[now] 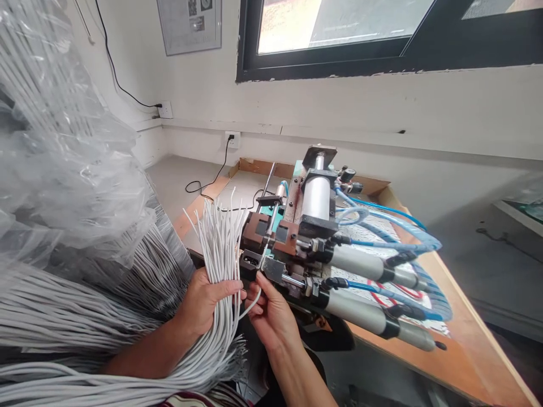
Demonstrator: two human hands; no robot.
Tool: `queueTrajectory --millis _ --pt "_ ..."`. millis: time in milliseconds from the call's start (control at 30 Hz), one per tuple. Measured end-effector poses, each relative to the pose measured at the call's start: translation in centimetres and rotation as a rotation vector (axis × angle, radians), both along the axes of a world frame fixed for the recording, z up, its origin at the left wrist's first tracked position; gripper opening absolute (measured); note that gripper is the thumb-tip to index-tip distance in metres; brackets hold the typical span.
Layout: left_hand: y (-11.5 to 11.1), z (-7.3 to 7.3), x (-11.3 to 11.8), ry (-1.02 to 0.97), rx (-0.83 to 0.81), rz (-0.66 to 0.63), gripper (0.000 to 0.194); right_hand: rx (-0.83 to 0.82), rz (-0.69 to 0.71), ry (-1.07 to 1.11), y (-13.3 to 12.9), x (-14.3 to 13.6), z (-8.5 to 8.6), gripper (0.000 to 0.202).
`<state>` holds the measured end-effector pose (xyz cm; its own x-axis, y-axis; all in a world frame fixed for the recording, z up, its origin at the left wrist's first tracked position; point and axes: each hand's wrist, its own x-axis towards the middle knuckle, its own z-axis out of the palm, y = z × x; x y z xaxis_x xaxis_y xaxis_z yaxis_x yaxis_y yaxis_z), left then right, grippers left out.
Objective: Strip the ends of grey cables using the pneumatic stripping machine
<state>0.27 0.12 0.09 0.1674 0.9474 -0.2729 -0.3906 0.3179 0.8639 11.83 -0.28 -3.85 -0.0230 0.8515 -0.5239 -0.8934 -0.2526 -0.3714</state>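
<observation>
My left hand is wrapped round a thick bundle of white cables, whose cut ends fan out above the fist. Close beside it, my right hand pinches a single white cable between thumb and fingers. That cable's upper end runs up into the gap between the jaws of a pneumatic wire stripping machine. My right fingertips sit just below the machine's front block. The rest of the bundle trails down past my left forearm to the lower left.
Plastic-wrapped stacks of more cables fill the left side. Silver air cylinders and blue hoses stick out to the right over the wooden table edge. A black power cord runs to a wall socket behind.
</observation>
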Motion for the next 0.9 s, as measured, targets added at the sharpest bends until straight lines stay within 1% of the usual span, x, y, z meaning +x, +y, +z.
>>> queueTrajectory --millis 100,200,333,433,533,733,833,900 --pt "0.0 -0.4 -0.2 0.001 -0.004 0.007 0.016 0.053 -0.036 -0.051 -0.2 0.0 -0.5 0.034" --pt "0.2 -1.1 -0.4 -0.012 0.021 0.009 0.017 0.102 -0.016 -0.125 -0.9 0.1 -1.0 0.032" --pt "0.7 -1.3 -0.6 -0.009 0.053 0.045 0.018 0.181 0.099 -0.259 -2.7 0.2 -1.3 0.029" --pt "0.8 -1.0 -0.7 0.051 0.025 0.039 0.019 0.222 0.204 -0.323 -4.2 0.0 -1.4 0.029" --pt "0.8 -0.7 -0.6 0.061 0.029 0.021 0.020 0.248 0.281 -0.359 -5.2 -0.3 -1.4 0.030" --pt "0.6 -0.6 -0.7 0.043 0.133 0.058 0.010 0.279 0.367 -0.434 -6.2 -0.3 -1.5 0.031" --pt "0.6 -0.7 -1.0 0.021 0.110 0.058 0.010 0.286 0.401 -0.499 -6.5 0.5 -2.3 0.032" --pt "0.7 -0.9 -1.2 0.021 0.042 0.071 0.012 0.304 0.482 -0.660 -6.6 1.5 -3.2 0.033"
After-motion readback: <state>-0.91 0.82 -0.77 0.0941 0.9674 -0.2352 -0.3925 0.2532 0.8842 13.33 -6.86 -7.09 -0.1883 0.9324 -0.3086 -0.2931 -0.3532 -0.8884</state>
